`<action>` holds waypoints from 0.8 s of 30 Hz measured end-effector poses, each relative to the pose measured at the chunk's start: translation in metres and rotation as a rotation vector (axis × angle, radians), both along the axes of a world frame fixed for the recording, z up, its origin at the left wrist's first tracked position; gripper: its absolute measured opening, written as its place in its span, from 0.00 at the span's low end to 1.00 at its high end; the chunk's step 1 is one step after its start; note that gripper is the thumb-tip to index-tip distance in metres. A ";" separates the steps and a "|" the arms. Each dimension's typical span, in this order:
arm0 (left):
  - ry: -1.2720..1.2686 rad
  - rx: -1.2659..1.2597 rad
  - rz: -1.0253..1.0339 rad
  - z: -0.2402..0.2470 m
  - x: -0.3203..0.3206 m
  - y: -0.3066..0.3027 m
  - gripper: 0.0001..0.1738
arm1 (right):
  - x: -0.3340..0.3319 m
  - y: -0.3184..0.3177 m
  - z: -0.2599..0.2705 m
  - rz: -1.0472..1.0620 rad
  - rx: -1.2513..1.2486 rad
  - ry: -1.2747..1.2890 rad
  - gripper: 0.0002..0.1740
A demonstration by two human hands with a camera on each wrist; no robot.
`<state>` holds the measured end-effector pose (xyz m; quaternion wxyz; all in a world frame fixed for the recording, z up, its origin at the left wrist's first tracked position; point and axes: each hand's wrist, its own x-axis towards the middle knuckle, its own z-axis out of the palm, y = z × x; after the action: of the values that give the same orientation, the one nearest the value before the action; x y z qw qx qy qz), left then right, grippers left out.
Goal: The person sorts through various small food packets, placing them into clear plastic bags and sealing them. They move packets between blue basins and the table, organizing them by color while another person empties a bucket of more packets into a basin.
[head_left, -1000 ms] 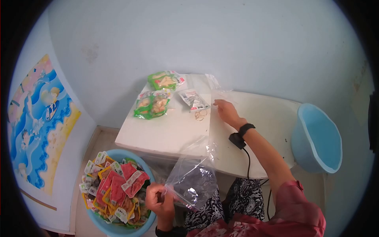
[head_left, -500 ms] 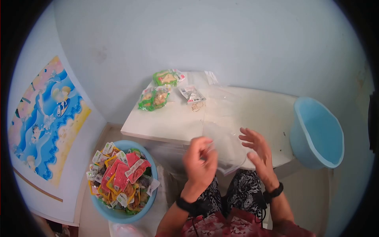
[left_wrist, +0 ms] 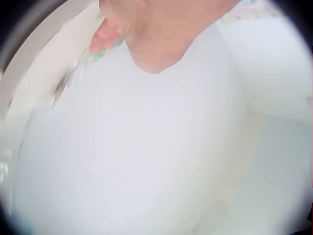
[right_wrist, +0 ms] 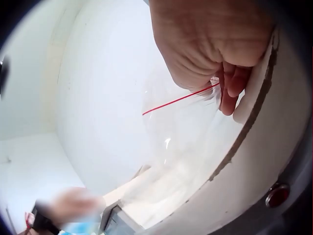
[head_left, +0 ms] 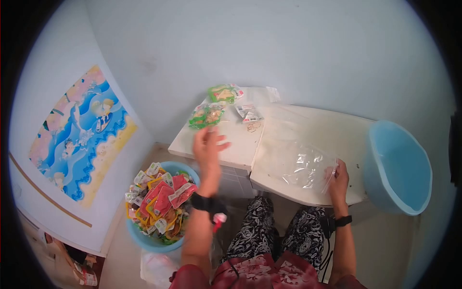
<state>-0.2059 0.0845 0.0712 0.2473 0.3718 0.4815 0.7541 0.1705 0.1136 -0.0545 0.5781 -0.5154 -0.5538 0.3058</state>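
1 table (head_left: 337, 130); 2 blue basins (head_left: 402, 166), one to the right, one to the left, heaped with packs (head_left: 169, 193), too jumbled to count. 1 clear bag (head_left: 305, 167) at the table's front, pinched in your right hand (head_left: 340, 184), extending leftward from it. Your left hand (head_left: 207, 153), fingers apart, near 2 green packs (head_left: 207, 115); 1 silver pack (head_left: 249, 113) beside them

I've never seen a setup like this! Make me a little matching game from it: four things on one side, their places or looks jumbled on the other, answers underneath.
1. Clear bag
2. Poster
3. Left hand
4. Trousers

A. Near the green packets
B. Black and white, patterned
C. Pinched by the right hand
D. Blue sea scene, at the left

Pairs: 1-C, 2-D, 3-A, 4-B
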 end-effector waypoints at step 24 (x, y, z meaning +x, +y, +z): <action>0.402 -0.643 0.097 0.012 -0.155 0.122 0.51 | 0.028 -0.030 0.015 -0.188 0.114 0.074 0.22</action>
<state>-0.3611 0.2070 0.0837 0.2161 0.3924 0.7495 0.4874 0.1984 0.0833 -0.0395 0.6526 -0.5199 -0.4977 0.2369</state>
